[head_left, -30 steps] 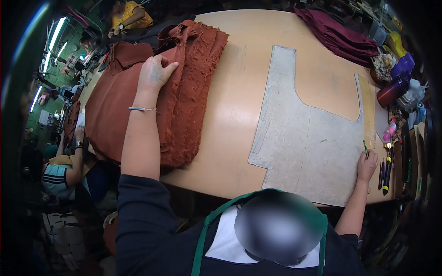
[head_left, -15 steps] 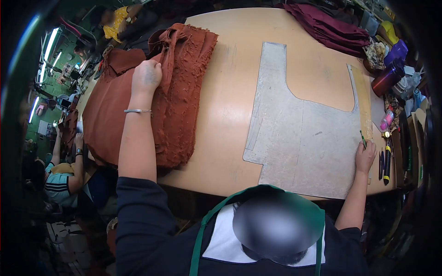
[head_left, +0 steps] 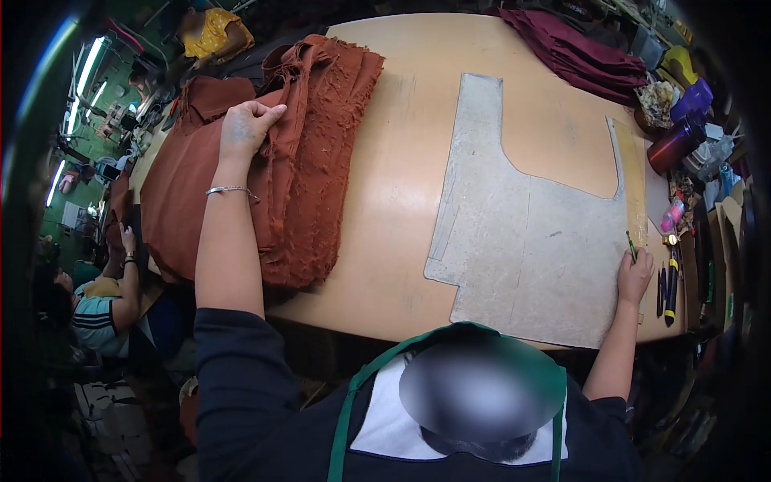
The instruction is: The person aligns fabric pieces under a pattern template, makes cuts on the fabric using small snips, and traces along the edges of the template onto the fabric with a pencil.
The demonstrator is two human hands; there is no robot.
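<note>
A thick pile of rust-brown fabric with frayed edges lies on the left of the table. My left hand is over its upper middle, thumb and fingers closed on a fold of the top layer. To the right, a large grey pattern template with a deep curved cutout lies flat. My right hand rests by the template's lower right edge, its fingers closed around a slim green pencil whose tip points up. A tan strip runs along that side of the template.
Dark red folded cloth lies at the far edge. On the right are a tumbler, a yellow-and-black cutter, dark pens and clutter. Co-workers sit at the far left, one in a yellow top.
My left hand has shifted slightly left, with its fingers turned more to the right, still at the fabric fold. The right hand stays by the template with the pencil.
</note>
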